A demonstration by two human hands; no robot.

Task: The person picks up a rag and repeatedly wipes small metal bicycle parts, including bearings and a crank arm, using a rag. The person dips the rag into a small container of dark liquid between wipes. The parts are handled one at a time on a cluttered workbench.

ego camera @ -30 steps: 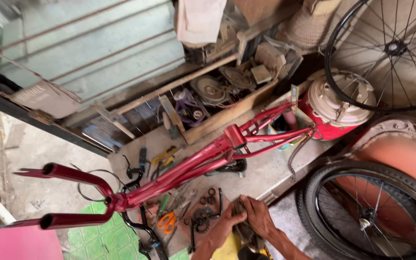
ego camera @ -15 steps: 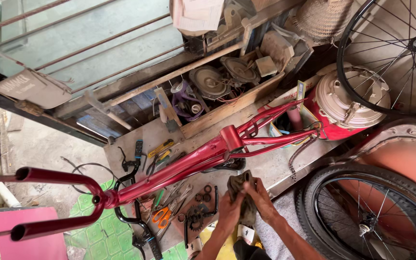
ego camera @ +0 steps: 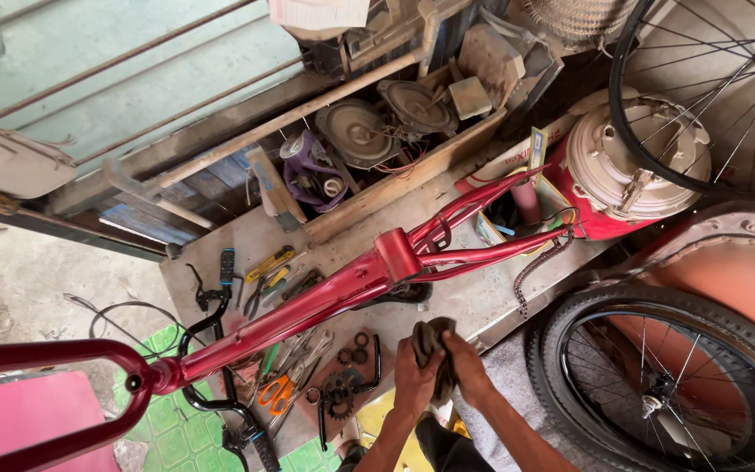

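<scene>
Both my hands sit low in the middle of the head view, pressed together around a dark, dirty rag [ego camera: 431,339]. My left hand [ego camera: 414,380] grips its left side and my right hand [ego camera: 467,371] its right side. Just above them a red bicycle frame [ego camera: 325,301] lies diagonally across a worn board, its fork [ego camera: 54,358] at the lower left and its rear stays [ego camera: 491,227] pointing up right. The rag is a little below the frame's bottom bracket [ego camera: 397,254], not touching it.
Loose tools lie left of my hands: orange-handled scissors [ego camera: 274,391], a sprocket [ego camera: 339,399], rings, pliers, black handlebars [ego camera: 220,385]. A tyred wheel [ego camera: 666,376] stands at lower right, a bare spoked rim [ego camera: 709,87] at upper right, a red-and-white jug [ego camera: 622,175] between, and a wooden parts crate [ego camera: 377,149] behind.
My hands have risen from the bottom edge towards the frame and closed together on the rag. The view has shifted, showing more of the tyred wheel.
</scene>
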